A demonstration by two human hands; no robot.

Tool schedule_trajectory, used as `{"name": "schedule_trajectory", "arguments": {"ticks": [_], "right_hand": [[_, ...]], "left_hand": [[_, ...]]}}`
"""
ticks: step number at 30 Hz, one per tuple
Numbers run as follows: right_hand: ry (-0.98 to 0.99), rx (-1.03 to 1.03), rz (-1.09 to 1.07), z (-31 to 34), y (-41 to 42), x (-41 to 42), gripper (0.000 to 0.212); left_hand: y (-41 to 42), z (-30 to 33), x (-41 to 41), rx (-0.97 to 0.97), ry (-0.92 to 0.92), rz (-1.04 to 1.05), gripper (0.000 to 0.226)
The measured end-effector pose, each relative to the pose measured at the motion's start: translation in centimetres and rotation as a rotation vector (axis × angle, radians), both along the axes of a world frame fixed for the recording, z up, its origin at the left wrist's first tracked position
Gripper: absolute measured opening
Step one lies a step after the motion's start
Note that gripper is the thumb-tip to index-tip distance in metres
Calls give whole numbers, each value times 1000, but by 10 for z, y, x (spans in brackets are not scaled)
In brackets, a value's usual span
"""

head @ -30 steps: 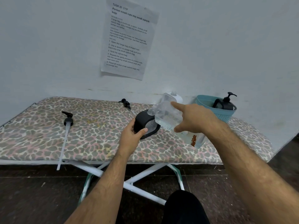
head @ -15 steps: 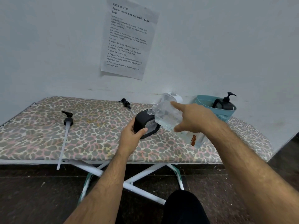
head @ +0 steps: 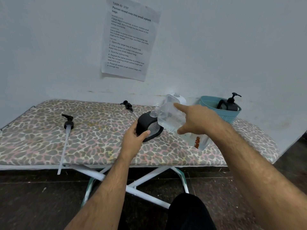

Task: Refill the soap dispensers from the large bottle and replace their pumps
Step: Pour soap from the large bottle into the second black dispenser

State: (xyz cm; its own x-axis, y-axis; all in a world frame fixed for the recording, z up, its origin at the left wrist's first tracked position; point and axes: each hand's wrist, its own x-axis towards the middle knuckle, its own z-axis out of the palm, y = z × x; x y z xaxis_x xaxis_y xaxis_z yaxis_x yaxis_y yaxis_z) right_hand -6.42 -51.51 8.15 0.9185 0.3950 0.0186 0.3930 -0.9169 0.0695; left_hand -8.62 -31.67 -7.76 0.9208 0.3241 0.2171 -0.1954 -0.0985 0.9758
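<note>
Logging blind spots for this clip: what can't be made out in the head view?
- Dispenser opening: covered by the large bottle neck; soap flow not visible.
- Right hand grip: fingers behind the bottle.
- White bottle: mostly hidden behind it.
- Basket contents: rim hides the lower part.

This looks like a bare room set up for recording staged chores, not a lived-in home. The worktop point(head: 41, 138) is an ironing board with a leopard-print cover on a white folding frame point(head: 132, 185), pushed against a plain, scuffed pale wall point(head: 49, 47). Taped to that wall is a printed sheet point(head: 128, 39) headed "TASK ID 3797" with numbered steps (it concerns portioning mixed nuts into ziplock bags). The floor point(head: 33, 205) is dark speckled stone tile. A teal plastic basket point(head: 224, 113) sits at the board's far end. No furniture or fittings of a kitchen or bathroom show.
</note>
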Motion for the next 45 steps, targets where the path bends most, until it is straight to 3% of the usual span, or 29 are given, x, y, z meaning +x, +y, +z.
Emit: {"name": "schedule_trajectory", "arguments": {"ticks": [45], "right_hand": [[18,-5,0,3,1,-2,93]], "left_hand": [[-4,4,-2,5,-2,0,55]]}}
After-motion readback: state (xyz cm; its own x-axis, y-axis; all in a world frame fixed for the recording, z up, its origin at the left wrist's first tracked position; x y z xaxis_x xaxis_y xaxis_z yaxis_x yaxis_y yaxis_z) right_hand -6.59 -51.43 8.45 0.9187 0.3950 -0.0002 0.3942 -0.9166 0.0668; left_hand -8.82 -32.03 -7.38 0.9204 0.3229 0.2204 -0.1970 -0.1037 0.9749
